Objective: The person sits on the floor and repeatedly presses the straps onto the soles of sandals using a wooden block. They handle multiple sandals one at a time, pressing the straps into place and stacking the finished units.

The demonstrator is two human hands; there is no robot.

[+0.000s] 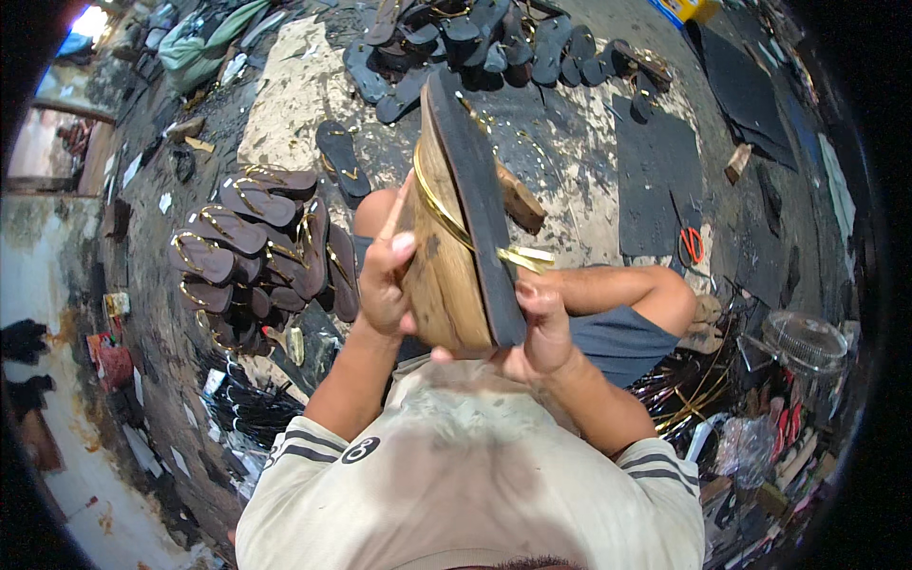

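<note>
In front of my chest, a wooden block shaped like a shoe last stands tilted on edge, its narrow tip pointing away from me. A dark sandal sole lies along its right side. Around the wood runs a shiny gold strap, and gold ends stick out at the sole's right side. My left hand is closed on the wood's left side, thumb up. Wrapped round the near right end is my right hand, its thumb against the sole. Some fingers of both hands are hidden behind the block.
Dark sandals with gold straps are piled at the left; more dark footwear lies at the far side. Another wooden piece rests beyond the block. At the right are a black sheet, orange-handled scissors and a fan guard.
</note>
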